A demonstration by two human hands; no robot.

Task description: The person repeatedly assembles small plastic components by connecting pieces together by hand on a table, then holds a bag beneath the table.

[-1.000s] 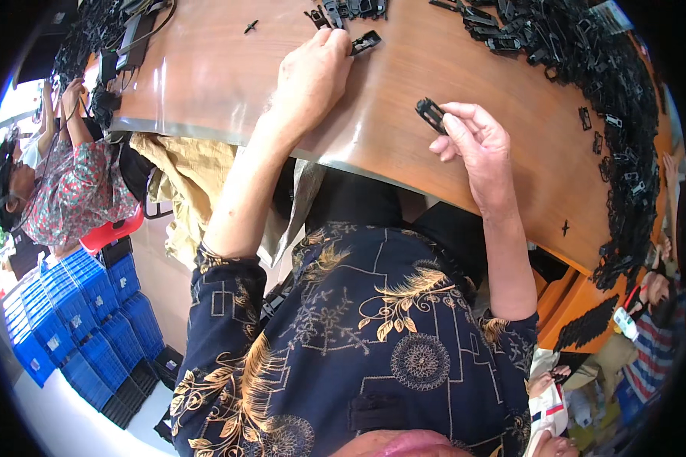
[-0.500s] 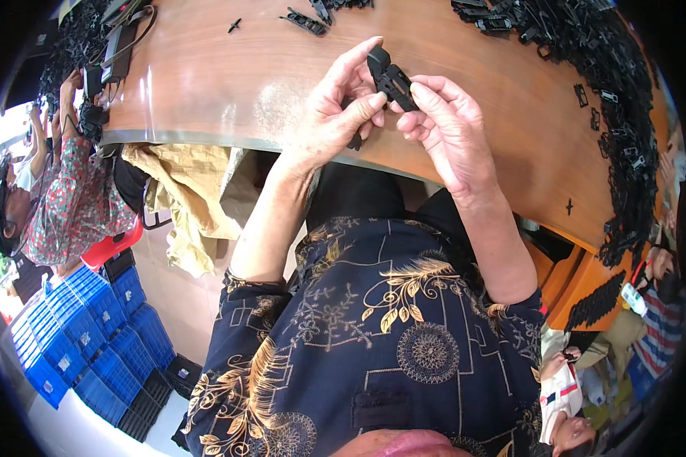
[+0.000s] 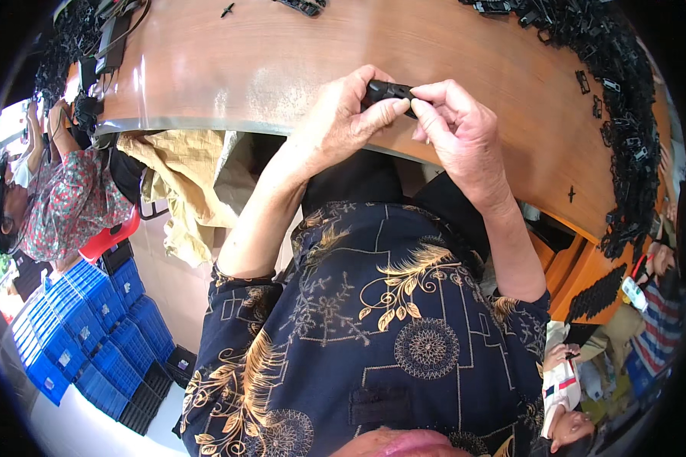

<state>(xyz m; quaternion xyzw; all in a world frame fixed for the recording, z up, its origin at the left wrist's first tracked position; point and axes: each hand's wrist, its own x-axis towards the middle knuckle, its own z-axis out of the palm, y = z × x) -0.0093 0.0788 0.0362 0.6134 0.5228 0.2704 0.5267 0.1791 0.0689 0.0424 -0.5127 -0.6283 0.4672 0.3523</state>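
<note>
Fingers [image 3: 383,114] of left hand [image 3: 339,122] and right hand [image 3: 465,137] grasp one black part [image 3: 386,91].
Wooden table [image 3: 518,129] lies beneath; black pieces [image 3: 631,126] heap at right.

- I see crates [image 3: 99,327] stacked lower left.
- Heaped parts [image 3: 629,137] along the table's [image 3: 434,46] right.
- Held part [image 3: 387,92] between left hand [image 3: 335,122] and right hand [image 3: 463,135] — over the table's near side.

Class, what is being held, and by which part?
A small black part: the left hand holds its left end, the right hand its right end.
</note>
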